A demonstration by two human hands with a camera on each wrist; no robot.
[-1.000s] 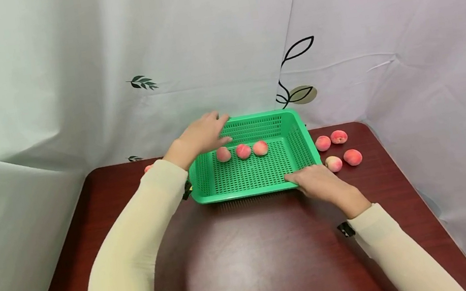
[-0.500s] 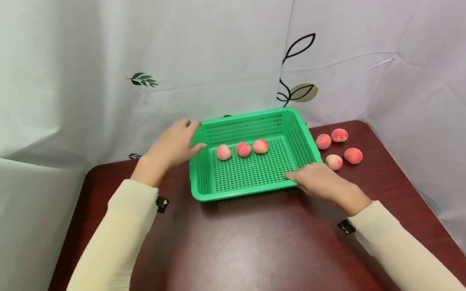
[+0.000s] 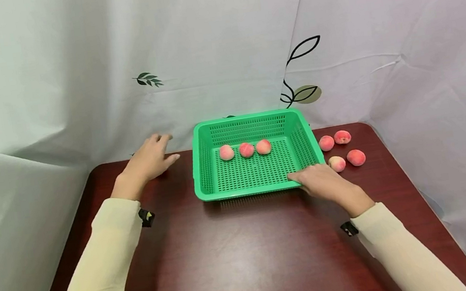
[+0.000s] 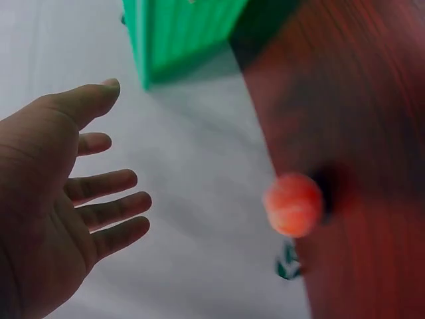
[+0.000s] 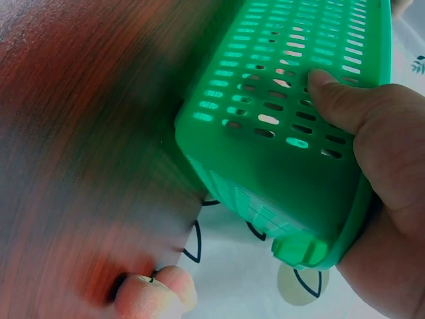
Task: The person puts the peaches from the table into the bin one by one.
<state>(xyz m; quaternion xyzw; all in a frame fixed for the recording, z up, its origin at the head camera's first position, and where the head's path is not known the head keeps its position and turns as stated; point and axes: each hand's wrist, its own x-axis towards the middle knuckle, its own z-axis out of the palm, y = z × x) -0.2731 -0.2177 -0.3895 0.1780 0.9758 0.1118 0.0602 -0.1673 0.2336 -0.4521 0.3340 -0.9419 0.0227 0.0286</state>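
A green plastic basket [image 3: 261,189] with slotted walls stands at the back of the table, with 3 peaches [image 3: 246,150] in a row on its floor. My right hand [image 3: 320,180] grips the rim at the near right corner; its thumb [image 5: 339,100] lies against the slotted outer wall in the right wrist view. Left of the basket, my left hand [image 3: 143,164] hovers with fingers spread and holds nothing. In the left wrist view a single peach [image 4: 294,205] sits on the table near that hand, apart from its fingers; the hand hides it in the head view.
Several peaches [image 3: 356,157] lie on the dark red wooden table [image 3: 240,259] to the right of the basket. A pale cloth [image 3: 210,44] with printed leaves hangs behind the table and along its sides.
My left hand has moved left, out from over the basket's left end to beyond its left side. The right hand has kept its grip on the rim, and the peaches in the basket stay put.
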